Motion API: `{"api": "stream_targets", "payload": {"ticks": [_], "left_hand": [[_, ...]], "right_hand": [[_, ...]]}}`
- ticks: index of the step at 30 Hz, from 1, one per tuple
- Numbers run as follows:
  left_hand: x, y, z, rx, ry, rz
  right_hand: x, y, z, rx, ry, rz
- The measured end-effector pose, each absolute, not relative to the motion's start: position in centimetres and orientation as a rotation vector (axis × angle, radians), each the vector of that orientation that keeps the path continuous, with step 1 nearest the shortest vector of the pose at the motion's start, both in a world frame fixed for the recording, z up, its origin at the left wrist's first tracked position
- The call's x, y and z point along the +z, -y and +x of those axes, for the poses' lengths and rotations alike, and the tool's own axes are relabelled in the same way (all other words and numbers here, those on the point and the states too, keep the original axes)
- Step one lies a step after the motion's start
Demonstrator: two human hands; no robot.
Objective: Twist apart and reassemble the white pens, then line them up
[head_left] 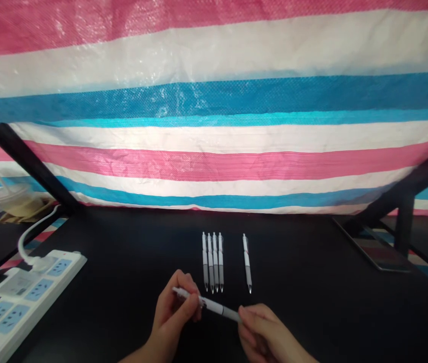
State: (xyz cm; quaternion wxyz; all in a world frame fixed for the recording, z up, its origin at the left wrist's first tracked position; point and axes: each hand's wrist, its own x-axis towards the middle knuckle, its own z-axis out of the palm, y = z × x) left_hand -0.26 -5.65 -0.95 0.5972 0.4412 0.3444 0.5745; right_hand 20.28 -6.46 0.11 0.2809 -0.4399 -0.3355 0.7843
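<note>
A white retractable pen (214,306) with a grey grip lies slantwise between my two hands, above the near part of the table. My left hand (178,307) pinches its clip end, the push button poking out past the fingers. At the other end my right hand (263,327) is closed on the grey grip, and the tip is hidden behind the fingers. Just beyond, several similar pens (213,262) stand in a tight row, tips toward me. One more pen (247,263) lies apart to their right, slightly tilted.
A white power strip (36,297) with a plugged-in cord lies at the left of the black table (134,252). At the right edge rests a dark flat tablet-like device (376,247). Striped plastic sheeting (214,166) hangs behind, between black frame bars (28,161).
</note>
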Motion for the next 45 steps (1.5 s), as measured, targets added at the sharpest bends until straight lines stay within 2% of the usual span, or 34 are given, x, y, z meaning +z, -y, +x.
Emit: {"api": "stream_targets", "payload": {"ticks": [8,17,45], "left_hand": [[-0.5,4.6,-0.3,1.274,-0.873,1.146],[-0.1,3.5,-0.1,1.318,-1.003,0.935],[-0.3,2.4,-0.2,1.316,-1.034,0.906]], "right_hand": [[-1.6,6.4,20.0,2.17,0.92,-1.114],[-0.5,6.1,20.5,2.208,0.893,-0.856],[-0.2,6.4,20.6,2.285,0.851,-0.729]]}}
